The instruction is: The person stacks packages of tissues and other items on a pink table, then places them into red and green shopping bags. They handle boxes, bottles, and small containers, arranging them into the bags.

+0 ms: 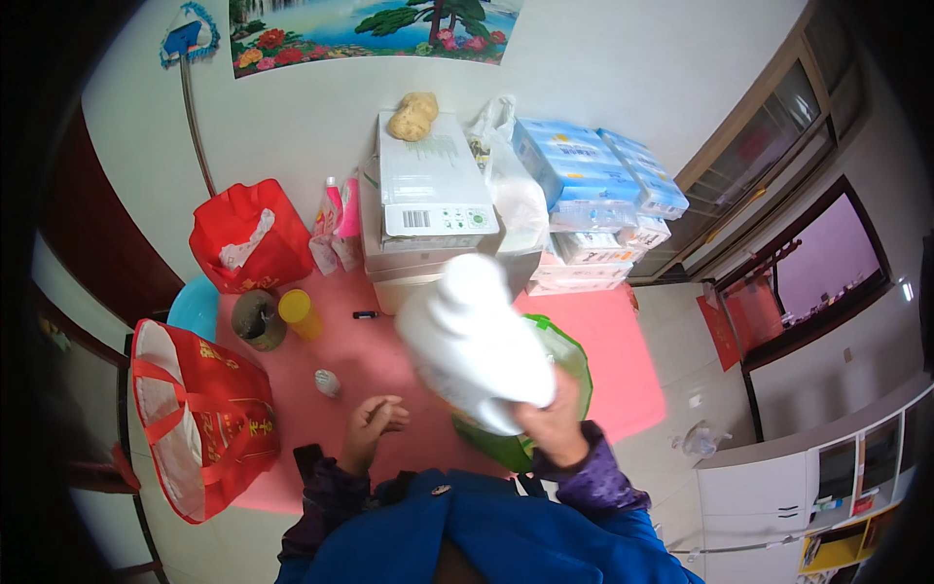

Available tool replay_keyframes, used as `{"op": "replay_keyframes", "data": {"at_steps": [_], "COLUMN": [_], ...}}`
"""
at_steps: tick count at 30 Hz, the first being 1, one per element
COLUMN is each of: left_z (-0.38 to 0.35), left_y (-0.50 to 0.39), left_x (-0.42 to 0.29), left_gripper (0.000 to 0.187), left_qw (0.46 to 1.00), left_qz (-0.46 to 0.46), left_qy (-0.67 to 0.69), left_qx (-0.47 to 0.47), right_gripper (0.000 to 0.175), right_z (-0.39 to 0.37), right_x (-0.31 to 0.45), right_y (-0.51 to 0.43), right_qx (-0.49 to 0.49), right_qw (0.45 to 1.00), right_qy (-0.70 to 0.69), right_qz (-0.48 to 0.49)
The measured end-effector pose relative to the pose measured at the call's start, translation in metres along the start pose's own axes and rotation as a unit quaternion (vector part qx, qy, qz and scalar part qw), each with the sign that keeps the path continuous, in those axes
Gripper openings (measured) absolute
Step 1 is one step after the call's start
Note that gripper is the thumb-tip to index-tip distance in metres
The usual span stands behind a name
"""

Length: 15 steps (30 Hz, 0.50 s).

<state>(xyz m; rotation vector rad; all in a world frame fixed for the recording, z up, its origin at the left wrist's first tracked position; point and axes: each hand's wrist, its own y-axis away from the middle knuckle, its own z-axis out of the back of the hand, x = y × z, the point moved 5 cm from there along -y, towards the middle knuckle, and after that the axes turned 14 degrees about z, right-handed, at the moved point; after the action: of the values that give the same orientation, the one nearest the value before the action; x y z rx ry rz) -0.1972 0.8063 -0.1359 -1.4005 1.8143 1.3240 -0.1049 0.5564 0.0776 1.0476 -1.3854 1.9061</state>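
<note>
My right hand (556, 420) is closed around the handle of a large white plastic bottle (467, 328), tilted with its cap toward the back and blurred by motion. Beneath and behind it, a green bag (573, 350) on the pink-covered table (613, 365) is partly hidden. My left hand (371, 431) is over the table, fingers loosely bent, holding nothing. A small white bottle or jar (327, 383) lies just beyond it, and a dark phone-like object (308, 460) is at its wrist.
Two red bags (252, 241) (233, 409), a yellow-lidded container (299, 310) and a dark round container (258, 320) occupy the left. A white carton (430, 175) bearing a knobbly tan item (414, 117) stands at the back. Blue-wrapped tissue packs (576, 160) are stacked at right.
</note>
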Motion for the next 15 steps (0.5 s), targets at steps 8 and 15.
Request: {"op": "replay_keyframes", "data": {"at_steps": [8,15], "left_z": [0.033,0.038], "left_y": [-0.014,-0.031], "left_x": [0.053,0.063], "left_gripper": [0.025,0.027], "left_qw": [0.990,0.976], "left_qz": [0.060,0.104], "left_qy": [0.027,-0.011], "left_qx": [-0.125,-0.191], "right_gripper": [0.033,0.011], "right_z": [0.154,0.227], "right_x": [0.004,-0.009], "right_y": [-0.028,-0.164], "right_qx": [-0.207,-0.242], "right_qw": [0.978,0.961], "right_qy": [-0.023,0.024], "right_qz": [0.023,0.130]}}
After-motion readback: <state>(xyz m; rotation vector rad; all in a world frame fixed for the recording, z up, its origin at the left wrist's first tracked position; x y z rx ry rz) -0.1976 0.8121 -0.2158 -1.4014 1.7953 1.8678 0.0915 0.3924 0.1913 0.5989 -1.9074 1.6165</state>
